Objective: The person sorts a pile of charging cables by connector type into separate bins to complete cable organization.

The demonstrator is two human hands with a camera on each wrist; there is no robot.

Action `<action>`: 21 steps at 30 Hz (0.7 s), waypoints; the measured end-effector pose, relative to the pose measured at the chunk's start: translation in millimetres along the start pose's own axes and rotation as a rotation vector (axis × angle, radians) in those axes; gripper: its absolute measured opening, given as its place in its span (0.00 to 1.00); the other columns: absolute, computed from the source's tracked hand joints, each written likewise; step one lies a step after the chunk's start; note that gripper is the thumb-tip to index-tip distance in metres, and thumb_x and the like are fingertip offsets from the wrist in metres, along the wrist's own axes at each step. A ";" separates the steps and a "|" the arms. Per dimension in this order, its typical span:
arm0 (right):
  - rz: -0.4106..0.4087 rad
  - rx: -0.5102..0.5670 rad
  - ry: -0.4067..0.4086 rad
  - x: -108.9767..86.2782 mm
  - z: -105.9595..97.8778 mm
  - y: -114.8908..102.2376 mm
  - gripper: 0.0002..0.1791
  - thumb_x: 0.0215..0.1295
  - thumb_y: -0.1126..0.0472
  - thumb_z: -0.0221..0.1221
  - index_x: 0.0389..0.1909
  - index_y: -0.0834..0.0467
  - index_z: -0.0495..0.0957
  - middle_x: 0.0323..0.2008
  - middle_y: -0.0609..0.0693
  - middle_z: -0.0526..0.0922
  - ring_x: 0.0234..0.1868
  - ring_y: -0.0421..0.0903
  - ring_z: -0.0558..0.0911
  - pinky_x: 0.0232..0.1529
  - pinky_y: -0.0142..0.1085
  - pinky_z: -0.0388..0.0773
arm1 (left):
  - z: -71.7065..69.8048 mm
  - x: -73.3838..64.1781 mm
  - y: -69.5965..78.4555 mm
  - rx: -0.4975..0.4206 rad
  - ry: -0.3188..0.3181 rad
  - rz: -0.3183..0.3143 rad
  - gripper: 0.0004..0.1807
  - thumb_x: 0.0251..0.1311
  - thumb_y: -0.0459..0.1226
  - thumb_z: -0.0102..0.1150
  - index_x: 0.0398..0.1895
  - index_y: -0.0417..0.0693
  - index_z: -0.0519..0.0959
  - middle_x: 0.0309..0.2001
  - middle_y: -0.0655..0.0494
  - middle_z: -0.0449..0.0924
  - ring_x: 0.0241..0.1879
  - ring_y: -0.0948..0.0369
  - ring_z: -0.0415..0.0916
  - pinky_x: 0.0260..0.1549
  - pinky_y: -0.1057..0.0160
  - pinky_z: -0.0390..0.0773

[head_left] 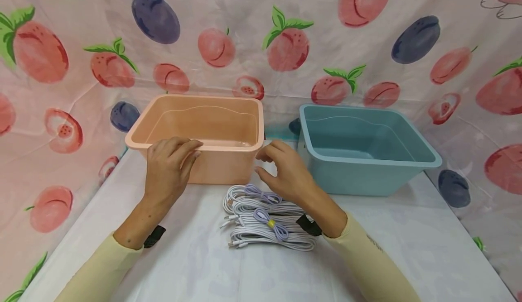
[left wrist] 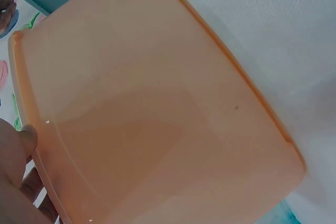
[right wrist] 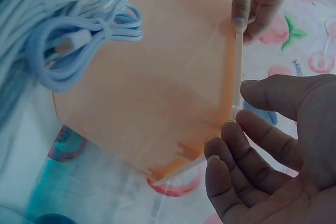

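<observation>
A peach-orange plastic bin (head_left: 220, 168) stands upright at the left of the table. My left hand (head_left: 166, 170) grips its front rim; the left wrist view shows the thumb (left wrist: 28, 139) against the rim, with fingers on the other side. By the bin's front right corner is my right hand (head_left: 287, 170), its thumb and slightly bent fingers spread apart. In the right wrist view these fingertips (right wrist: 229, 129) are close to the rim, and whether they touch it I cannot tell. Bundled white charging cables (head_left: 269, 237) lie in front, with lilac cable bundles (head_left: 281, 230) on top.
A teal bin (head_left: 359, 179) stands upright to the right of the orange one, with a gap between them. White cloth (head_left: 195, 256) covers the table. Behind both bins hangs a fruit-patterned sheet (head_left: 244, 21). The cable pile lies below my right wrist.
</observation>
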State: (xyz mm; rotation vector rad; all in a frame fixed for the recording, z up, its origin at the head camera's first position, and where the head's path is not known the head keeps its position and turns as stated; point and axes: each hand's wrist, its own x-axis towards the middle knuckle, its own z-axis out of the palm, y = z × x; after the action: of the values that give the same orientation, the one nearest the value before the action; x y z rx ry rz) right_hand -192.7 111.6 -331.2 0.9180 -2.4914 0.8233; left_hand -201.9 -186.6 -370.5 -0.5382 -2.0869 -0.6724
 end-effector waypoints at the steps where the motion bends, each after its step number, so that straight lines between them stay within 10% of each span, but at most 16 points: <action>1: 0.015 0.006 -0.001 -2.0 0.1 1.6 0.11 0.64 0.65 0.73 0.46 0.58 0.85 0.43 0.50 0.82 0.46 0.48 0.81 0.52 0.42 0.83 | -0.1 0.1 0.0 0.000 0.000 0.000 0.11 0.66 0.34 0.72 0.50 0.47 0.89 0.45 0.48 0.86 0.48 0.45 0.81 0.55 0.39 0.68; 21: 0.106 -0.059 -0.236 -21.6 6.3 20.8 0.15 0.61 0.59 0.76 0.46 0.57 0.86 0.41 0.50 0.87 0.43 0.48 0.85 0.47 0.43 0.84 | -0.3 0.9 -0.1 -0.002 0.005 -0.002 0.11 0.65 0.34 0.72 0.49 0.48 0.90 0.45 0.48 0.86 0.48 0.45 0.81 0.55 0.39 0.68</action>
State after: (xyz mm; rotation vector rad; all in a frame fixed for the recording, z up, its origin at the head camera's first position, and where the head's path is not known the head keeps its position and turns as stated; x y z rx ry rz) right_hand -191.9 130.6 -355.2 0.9158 -2.7724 0.7050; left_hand -202.3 -186.8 -369.6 -0.5354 -2.0828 -0.6756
